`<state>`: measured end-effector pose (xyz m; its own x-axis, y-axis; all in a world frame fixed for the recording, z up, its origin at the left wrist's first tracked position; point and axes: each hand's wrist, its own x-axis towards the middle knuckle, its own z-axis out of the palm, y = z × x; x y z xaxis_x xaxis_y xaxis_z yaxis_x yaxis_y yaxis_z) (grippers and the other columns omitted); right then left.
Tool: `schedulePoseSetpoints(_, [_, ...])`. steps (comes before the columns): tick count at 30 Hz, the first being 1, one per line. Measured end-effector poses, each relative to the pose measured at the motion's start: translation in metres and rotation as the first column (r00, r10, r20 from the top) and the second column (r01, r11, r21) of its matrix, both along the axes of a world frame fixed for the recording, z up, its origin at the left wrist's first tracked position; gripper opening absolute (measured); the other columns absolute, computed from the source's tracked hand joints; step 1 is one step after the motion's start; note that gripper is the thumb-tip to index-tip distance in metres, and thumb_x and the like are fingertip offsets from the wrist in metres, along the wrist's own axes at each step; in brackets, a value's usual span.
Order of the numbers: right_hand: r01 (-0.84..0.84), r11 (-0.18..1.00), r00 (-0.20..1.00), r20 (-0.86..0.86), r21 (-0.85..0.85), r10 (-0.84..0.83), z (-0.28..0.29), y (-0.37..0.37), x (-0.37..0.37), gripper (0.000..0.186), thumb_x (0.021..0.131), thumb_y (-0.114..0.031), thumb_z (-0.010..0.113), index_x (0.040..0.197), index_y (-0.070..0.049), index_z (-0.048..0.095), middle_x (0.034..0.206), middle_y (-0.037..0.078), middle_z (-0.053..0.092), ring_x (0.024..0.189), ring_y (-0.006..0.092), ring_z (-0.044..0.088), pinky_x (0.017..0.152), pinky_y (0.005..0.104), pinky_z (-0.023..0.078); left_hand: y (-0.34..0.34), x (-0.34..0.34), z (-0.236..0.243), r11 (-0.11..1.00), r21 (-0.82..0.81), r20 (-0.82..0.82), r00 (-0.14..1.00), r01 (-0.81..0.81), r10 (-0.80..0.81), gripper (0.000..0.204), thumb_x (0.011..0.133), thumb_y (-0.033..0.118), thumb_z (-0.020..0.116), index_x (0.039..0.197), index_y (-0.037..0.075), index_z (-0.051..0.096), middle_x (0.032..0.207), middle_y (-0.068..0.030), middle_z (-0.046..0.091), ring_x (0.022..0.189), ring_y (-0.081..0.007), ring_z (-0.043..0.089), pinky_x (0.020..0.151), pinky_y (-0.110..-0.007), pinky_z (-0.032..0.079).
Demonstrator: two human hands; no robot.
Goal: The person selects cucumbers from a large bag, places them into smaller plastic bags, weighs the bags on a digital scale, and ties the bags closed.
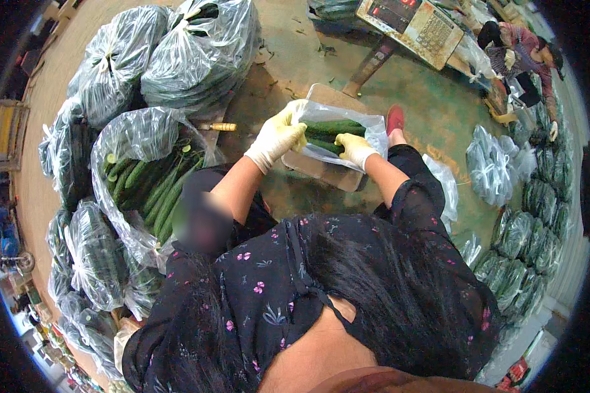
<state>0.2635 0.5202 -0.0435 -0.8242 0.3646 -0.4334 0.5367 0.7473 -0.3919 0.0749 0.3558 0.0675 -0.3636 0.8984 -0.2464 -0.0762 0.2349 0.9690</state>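
Observation:
In front of me, a clear plastic bag (375, 126) lies on the flat platform of a weighing scale (328, 173). Several dark green cucumbers (334, 126) are lying sideways in it. My left hand (278, 137), in a pale yellow-white glove, is closed on the bag's left end. My right hand (356, 149), gloved alike, has its fingers curled on the right end of the nearer cucumber (324, 145). To my left, a large open plastic bag (108, 141) holds many loose cucumbers (144, 187).
Tied bags of cucumbers (196, 65) crowd the left, and more bags (531, 232) line the right. A wooden-handled tool (223, 126) lies near my left forearm. Beyond the platform, a post (372, 67) carries the scale's display (410, 27). Another person (534, 59) bends at far right.

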Motion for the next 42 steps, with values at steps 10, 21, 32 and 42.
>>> schedulePoseSetpoints(10, [-0.164, 0.961, 0.927, 0.368, 0.221, 0.074, -0.028, -0.016, -0.030, 0.036, 0.071, -0.014, 0.065, 0.107, -0.017, 0.064, 0.102, 0.014, 0.062, 0.096, 0.0312, 0.061, 0.080, 0.0404, 0.050, -0.008, 0.008, 0.006, 0.999, -0.036, 0.149, 0.988, 0.034, -0.028, 0.042, 0.085, 0.011, 0.054, 0.126, 0.011, 0.047, 0.069, -0.0020, 0.057, 0.051, -0.0089, 0.051, 0.045, -0.022, 0.041])
schedulePoseSetpoints(21, [0.134, 0.987, 0.990, 0.031, 0.084, -0.137, -0.021, 0.040, -0.014, 0.033, 0.075, -0.011, 0.058, 0.108, -0.014, 0.063, 0.111, 0.015, 0.060, 0.103, 0.0323, 0.057, 0.088, 0.0402, 0.045, -0.008, 0.001, 0.009, 0.997, -0.073, 0.106, 0.994, 0.025, -0.017, 0.041, 0.085, 0.017, 0.058, 0.125, 0.014, 0.050, 0.070, -0.0002, 0.058, 0.054, -0.0084, 0.052, 0.049, -0.024, 0.043])
schedulePoseSetpoints(32, [0.060, 0.967, 0.984, 0.151, 0.249, -0.100, -0.037, 0.038, -0.039, 0.023, 0.082, -0.011, 0.047, 0.095, -0.009, 0.065, 0.103, 0.018, 0.062, 0.097, 0.0331, 0.059, 0.083, 0.0423, 0.046, -0.004, -0.002, 0.013, 0.976, -0.203, -0.110, 0.989, 0.080, -0.104, 0.047, 0.092, 0.043, 0.047, 0.127, 0.011, 0.047, 0.080, -0.0077, 0.062, 0.065, -0.0116, 0.057, 0.064, -0.024, 0.046])
schedulePoseSetpoints(42, [0.015, 0.997, 0.985, -0.173, -0.075, -0.028, 0.038, 0.052, 0.000, 0.044, 0.066, -0.002, 0.065, 0.108, -0.008, 0.058, 0.103, 0.017, 0.060, 0.101, 0.0330, 0.056, 0.088, 0.0373, 0.044, 0.000, -0.009, -0.009, 0.985, -0.126, -0.066, 0.992, -0.115, 0.107, 0.040, 0.091, 0.039, 0.050, 0.114, 0.007, 0.056, 0.078, -0.0108, 0.064, 0.066, -0.0195, 0.061, 0.069, -0.030, 0.048])
